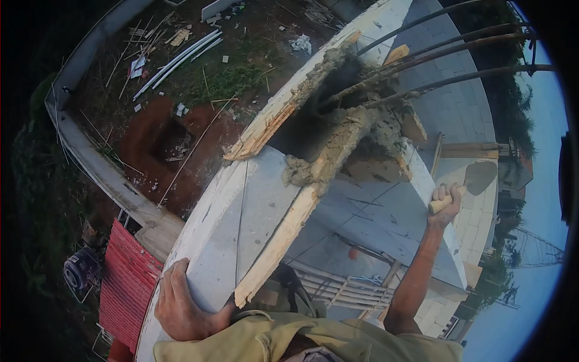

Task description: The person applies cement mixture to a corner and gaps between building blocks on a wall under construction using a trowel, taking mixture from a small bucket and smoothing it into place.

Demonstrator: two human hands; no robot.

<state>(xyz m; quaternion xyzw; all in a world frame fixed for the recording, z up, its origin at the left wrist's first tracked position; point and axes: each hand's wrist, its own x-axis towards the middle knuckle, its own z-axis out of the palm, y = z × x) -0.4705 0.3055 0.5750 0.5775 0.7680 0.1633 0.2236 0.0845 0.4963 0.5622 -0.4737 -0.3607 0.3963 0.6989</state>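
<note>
My right hand [445, 206], raised at the right, is wrapped round the wooden handle of a trowel [480, 177]. The trowel's grey blade points up and away from the wall. At the lower left, my left hand [184, 304] rests on the top of the pale block wall [248, 208], fingers spread over its outer edge and holding nothing loose. Ahead of both hands, wet grey mortar [338, 142] fills and smears a column opening between wooden formwork boards [280, 247]. Bent steel rebar [434, 60] sticks out of that opening toward the upper right.
The wall is high above a yard. Below lie white pipes [178, 63], a square dug pit [172, 142] and a red corrugated roof [129, 280]. Inside, bamboo scaffolding [338, 286] stands under me. Another block wall [431, 54] runs along the right.
</note>
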